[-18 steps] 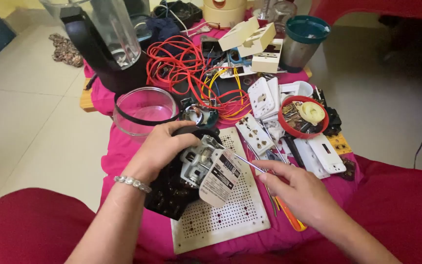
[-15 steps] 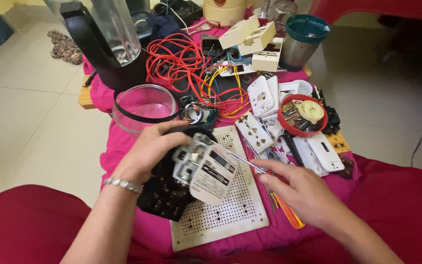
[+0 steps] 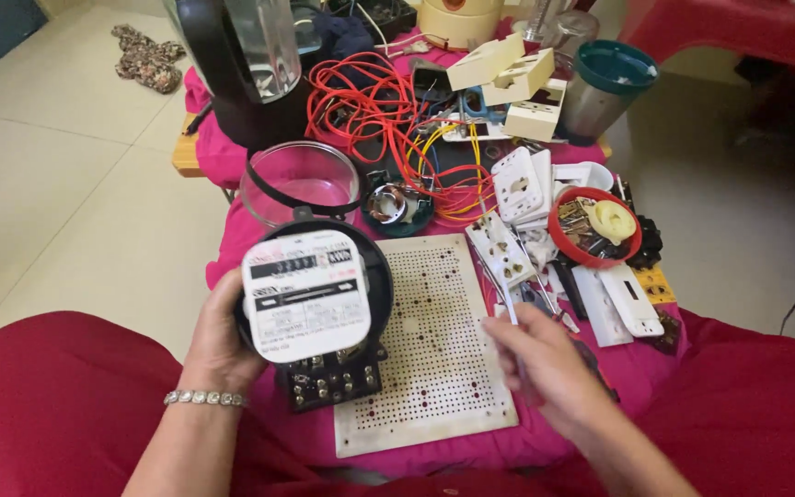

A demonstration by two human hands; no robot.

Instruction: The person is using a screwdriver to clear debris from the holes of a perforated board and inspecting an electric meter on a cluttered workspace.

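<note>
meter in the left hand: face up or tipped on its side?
Face up. The meter shows its white dial plate to the camera, terminal block toward the person; left hand grips its left edge.

We see a bright, evenly daylit scene; soft light seems to come from the upper left, where the floor tiles [image 3: 66,184] look washed out; shadows stay faint; the glass jar [image 3: 259,37] catches pale glare; the right hand [image 3: 549,368] is smeared by motion blur; edges bend slightly outward.
</note>
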